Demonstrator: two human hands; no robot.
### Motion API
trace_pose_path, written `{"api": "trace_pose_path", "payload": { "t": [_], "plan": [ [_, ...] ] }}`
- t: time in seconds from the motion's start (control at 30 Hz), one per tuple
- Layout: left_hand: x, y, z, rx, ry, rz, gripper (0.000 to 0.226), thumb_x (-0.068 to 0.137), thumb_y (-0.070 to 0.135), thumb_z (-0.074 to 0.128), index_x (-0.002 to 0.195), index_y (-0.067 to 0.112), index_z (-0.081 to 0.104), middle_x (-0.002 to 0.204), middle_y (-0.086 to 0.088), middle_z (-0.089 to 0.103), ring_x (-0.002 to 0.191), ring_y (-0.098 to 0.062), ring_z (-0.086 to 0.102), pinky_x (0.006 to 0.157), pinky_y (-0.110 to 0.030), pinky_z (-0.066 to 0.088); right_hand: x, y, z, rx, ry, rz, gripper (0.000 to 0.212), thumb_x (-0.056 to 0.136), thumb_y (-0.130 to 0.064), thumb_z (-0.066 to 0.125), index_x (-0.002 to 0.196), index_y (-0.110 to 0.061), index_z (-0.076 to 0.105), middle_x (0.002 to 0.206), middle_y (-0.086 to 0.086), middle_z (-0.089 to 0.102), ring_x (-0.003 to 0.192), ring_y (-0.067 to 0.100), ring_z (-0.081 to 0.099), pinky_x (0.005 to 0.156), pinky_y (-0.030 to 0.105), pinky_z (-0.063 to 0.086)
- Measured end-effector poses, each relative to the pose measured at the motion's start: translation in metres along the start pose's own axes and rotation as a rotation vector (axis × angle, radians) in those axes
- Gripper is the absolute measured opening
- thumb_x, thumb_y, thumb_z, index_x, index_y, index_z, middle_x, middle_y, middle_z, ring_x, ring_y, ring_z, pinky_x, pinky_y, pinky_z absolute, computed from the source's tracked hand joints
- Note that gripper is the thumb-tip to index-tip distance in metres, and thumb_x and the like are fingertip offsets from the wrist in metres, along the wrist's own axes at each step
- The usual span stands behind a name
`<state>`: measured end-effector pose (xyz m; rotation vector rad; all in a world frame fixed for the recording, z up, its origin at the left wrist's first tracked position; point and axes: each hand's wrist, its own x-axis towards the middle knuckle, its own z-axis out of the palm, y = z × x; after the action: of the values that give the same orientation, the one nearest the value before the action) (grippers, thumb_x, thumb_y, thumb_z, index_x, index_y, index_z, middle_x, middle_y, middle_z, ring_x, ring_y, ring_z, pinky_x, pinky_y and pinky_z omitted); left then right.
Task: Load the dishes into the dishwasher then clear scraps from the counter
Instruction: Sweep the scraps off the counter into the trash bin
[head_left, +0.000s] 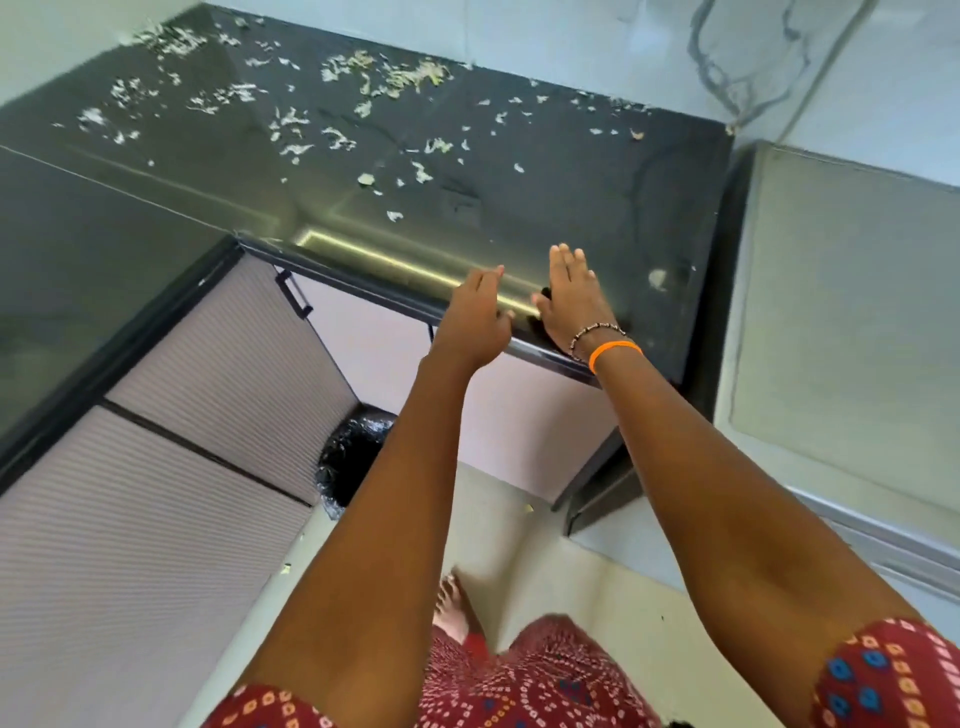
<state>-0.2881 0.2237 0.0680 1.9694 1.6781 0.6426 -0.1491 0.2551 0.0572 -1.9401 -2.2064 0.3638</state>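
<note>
Black stone made up the counter, which filled the upper middle of the frame. Pale scraps lay scattered across its upper left part, well apart from both hands. The right hand lay flat on the counter's near edge with straight fingers, holding nothing. The left hand sat just beside it at the edge with loose fingers; its palm side was hidden. A black bin bag below was partly hidden by the left arm. No dishes showed.
</note>
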Motion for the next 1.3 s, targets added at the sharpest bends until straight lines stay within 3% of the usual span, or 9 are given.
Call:
{"api": "trace_pose_path", "payload": {
  "t": [0.23,0.4,0.57,0.83,0.93,1.07,1.1,1.2,1.3],
  "plan": [
    [0.071,-0.03,-0.016,0.156,0.004,-0.002,0.072,0.089,0.021,0.056,0.148,0.005,0.018,0.147,-0.017,0.03,0.137,-0.03,0.026,0.113,-0.036,0.02,0.069,0.009,-0.005,0.04,-0.023,0.077,0.067,0.097,-0.028,0.039,0.147,-0.003,0.003,0.157,0.011,0.002,0.145,0.027,-0.002,0.118,0.038,0.007],
    [0.121,-0.043,-0.009,0.329,-0.177,-0.018,0.092,0.089,0.05,0.049,0.147,0.024,-0.016,0.158,-0.006,-0.003,0.145,-0.03,-0.01,0.114,-0.052,-0.004,0.127,0.038,-0.01,0.029,0.0,0.125,0.068,0.096,-0.03,0.041,0.148,-0.006,0.004,0.157,0.009,0.002,0.145,0.028,-0.001,0.118,0.043,0.01],
    [0.194,-0.047,-0.004,0.454,-0.189,-0.012,0.079,0.093,0.058,0.031,0.148,0.025,-0.014,0.159,-0.004,-0.006,0.144,-0.028,-0.018,0.112,-0.053,-0.013,0.186,0.079,-0.029,0.087,0.03,0.233,0.068,0.096,-0.029,0.041,0.148,-0.005,0.004,0.157,0.009,0.002,0.145,0.028,-0.002,0.118,0.043,0.01],
    [0.29,-0.043,0.011,0.501,-0.129,-0.033,0.073,0.095,0.055,0.026,0.149,0.022,-0.011,0.159,-0.006,-0.007,0.145,-0.026,-0.012,0.113,-0.052,-0.011,0.27,0.143,-0.043,0.27,0.159,0.406,0.065,0.098,-0.032,0.037,0.148,-0.003,0.007,0.157,0.012,0.006,0.145,0.026,0.004,0.119,0.039,0.007],
    [0.319,-0.042,0.018,0.464,-0.172,-0.072,0.072,0.096,0.054,0.023,0.149,0.023,-0.013,0.158,-0.006,-0.009,0.145,-0.025,-0.012,0.113,-0.052,-0.009,0.304,0.148,-0.045,0.297,0.252,0.48,0.06,0.098,-0.036,0.033,0.144,0.001,0.02,0.152,0.019,0.023,0.141,0.03,0.02,0.116,0.043,0.014],
    [0.354,-0.044,0.025,0.476,-0.241,-0.083,0.07,0.095,0.056,0.022,0.149,0.027,-0.009,0.158,-0.003,-0.014,0.144,-0.024,-0.017,0.113,-0.052,-0.01,0.331,0.13,-0.036,0.544,0.142,0.179,0.045,0.101,-0.03,0.028,0.139,-0.009,0.038,0.146,0.01,0.039,0.139,0.023,0.028,0.115,0.038,0.008],
    [0.359,-0.044,0.026,0.48,-0.232,-0.079,0.069,0.094,0.057,0.022,0.15,0.027,-0.007,0.158,-0.003,-0.013,0.144,-0.025,-0.016,0.113,-0.052,-0.009,0.333,0.128,-0.034,0.655,0.164,0.149,0.044,0.101,-0.03,0.028,0.138,-0.011,0.041,0.145,0.008,0.041,0.14,0.021,0.028,0.116,0.038,0.007],
    [0.363,-0.043,0.03,0.47,-0.165,-0.066,0.069,0.094,0.057,0.024,0.151,0.026,0.0,0.159,-0.003,-0.008,0.145,-0.024,-0.013,0.114,-0.051,-0.008,0.342,0.14,-0.032,0.586,0.526,0.262,0.053,0.092,-0.041,0.027,0.119,-0.008,0.058,0.121,0.011,0.061,0.117,0.03,0.051,0.102,0.042,0.037],
    [0.363,-0.044,0.032,0.466,-0.137,-0.061,0.068,0.094,0.057,0.025,0.151,0.026,0.002,0.159,-0.002,-0.006,0.145,-0.024,-0.012,0.114,-0.051,-0.007,0.359,0.168,-0.037,0.459,0.581,0.475,0.044,0.094,-0.034,0.035,0.122,-0.006,0.054,0.127,0.011,0.056,0.122,0.029,0.047,0.104,0.038,0.034]
  ]
}}
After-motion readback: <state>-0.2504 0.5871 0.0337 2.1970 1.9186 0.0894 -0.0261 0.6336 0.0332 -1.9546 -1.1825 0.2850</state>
